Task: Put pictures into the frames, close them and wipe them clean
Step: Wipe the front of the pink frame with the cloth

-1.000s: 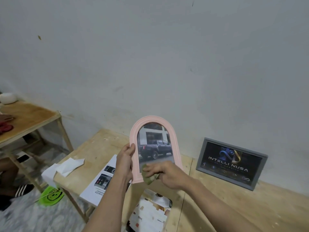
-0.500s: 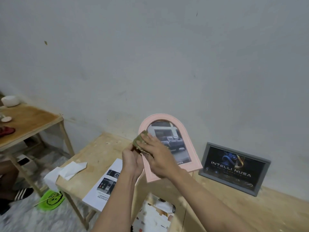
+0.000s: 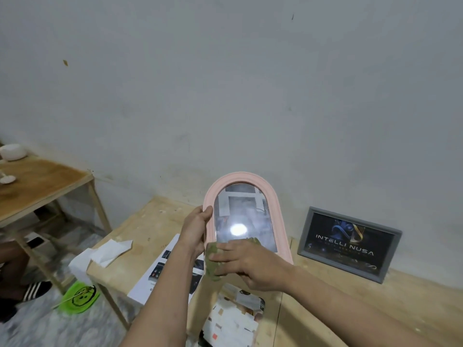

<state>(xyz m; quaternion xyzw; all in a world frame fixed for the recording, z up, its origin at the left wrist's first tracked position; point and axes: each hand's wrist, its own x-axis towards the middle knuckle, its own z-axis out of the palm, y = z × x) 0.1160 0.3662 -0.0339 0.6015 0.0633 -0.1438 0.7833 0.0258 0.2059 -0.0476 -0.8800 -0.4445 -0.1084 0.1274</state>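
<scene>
I hold a pink arched picture frame (image 3: pixel 280 209) upright above the wooden table (image 3: pixel 350 304). My left hand (image 3: pixel 196 230) grips its left edge, thumb on the front rim. My right hand (image 3: pixel 253 262) presses a green cloth (image 3: pixel 212 259) with flat fingers against the frame's lower left corner. The glass shows a bright glare spot over the picture inside. A grey rectangular frame (image 3: pixel 349 242) with a dark "INTELLI NUSA" picture leans against the wall at the right.
A printed sheet (image 3: pixel 160 274) and white tissue (image 3: pixel 110 251) lie on the table's left part. A printed picture (image 3: pixel 233 321) lies near the front. A second wooden table (image 3: pixel 37 181) stands at left, a green item (image 3: pixel 80 296) on the floor, a person's sandalled foot (image 3: pixel 30 291) nearby.
The frame has tilted back upright and now reflects glare. My right hand with the cloth has slid from the frame's upper left edge down to its lower left corner.
</scene>
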